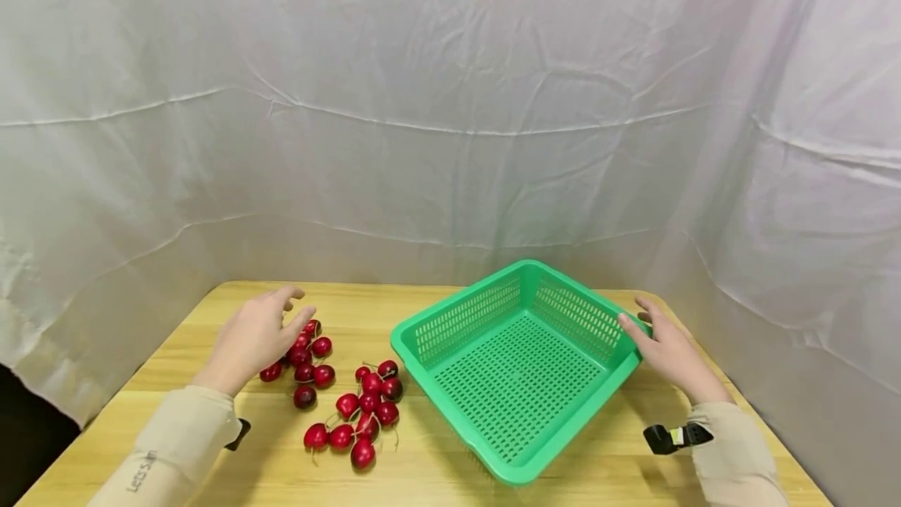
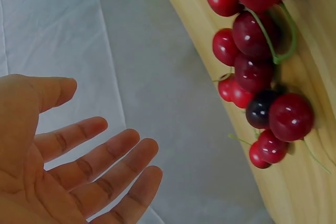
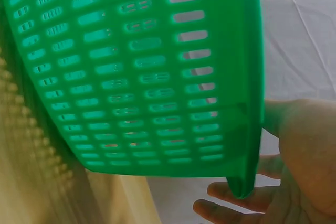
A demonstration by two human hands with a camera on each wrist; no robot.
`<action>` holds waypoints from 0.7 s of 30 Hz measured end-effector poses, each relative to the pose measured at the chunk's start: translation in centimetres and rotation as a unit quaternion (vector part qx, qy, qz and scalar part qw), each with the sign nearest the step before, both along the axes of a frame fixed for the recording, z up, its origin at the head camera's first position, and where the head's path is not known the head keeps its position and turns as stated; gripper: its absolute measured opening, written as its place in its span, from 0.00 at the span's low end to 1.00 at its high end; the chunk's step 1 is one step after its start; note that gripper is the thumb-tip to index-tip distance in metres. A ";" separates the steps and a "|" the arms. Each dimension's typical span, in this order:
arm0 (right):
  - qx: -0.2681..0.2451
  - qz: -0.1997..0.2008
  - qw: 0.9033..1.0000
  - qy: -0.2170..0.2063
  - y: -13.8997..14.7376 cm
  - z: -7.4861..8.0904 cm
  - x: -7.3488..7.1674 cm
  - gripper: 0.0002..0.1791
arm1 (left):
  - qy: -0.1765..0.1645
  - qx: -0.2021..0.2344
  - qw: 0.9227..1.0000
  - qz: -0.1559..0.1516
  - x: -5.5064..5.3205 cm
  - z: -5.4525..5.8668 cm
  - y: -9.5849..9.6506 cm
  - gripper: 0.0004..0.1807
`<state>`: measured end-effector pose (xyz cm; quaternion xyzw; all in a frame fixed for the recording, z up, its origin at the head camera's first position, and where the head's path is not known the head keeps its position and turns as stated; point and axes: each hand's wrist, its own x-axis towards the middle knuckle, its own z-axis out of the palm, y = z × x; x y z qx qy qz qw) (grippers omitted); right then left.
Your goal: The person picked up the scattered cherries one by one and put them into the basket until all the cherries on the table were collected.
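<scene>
My left hand [image 1: 252, 335] hovers at the far left over a cluster of red cherries [image 1: 303, 358], its fingers spread and holding nothing. In the left wrist view the palm [image 2: 31, 182] and loosely extended fingers appear apart from the dark and bright red cherries [image 2: 254, 72]. A second group of stemmed cherries [image 1: 367, 405] lies nearer the front, left of a green plastic basket [image 1: 517, 390]. My right hand [image 1: 672, 354] holds the basket's right corner, thumb over the rim and fingers outside. The right wrist view shows the slotted basket wall [image 3: 142, 72] beside the hand [image 3: 304, 161].
The wooden table [image 1: 436, 483] carries everything. A pale cloth curtain [image 1: 450, 139] hangs around its back and sides. Each wrist wears a small black device; the right one [image 1: 677, 438] stands by the basket's right side. The basket's interior holds nothing.
</scene>
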<state>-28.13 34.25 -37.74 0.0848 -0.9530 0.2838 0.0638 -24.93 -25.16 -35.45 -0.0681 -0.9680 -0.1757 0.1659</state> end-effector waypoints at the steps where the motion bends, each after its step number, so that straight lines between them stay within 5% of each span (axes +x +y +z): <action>1: -0.004 -0.001 1.000 -0.005 0.1 -0.1 -0.1 0.44 | 0.000 0.000 1.000 -0.001 0.0 -0.1 -0.1 0.23; 21: -0.006 0.000 1.000 -0.022 0.3 -1.1 -0.7 0.39 | -0.030 -0.005 0.999 0.012 -0.8 -0.6 -2.5 0.22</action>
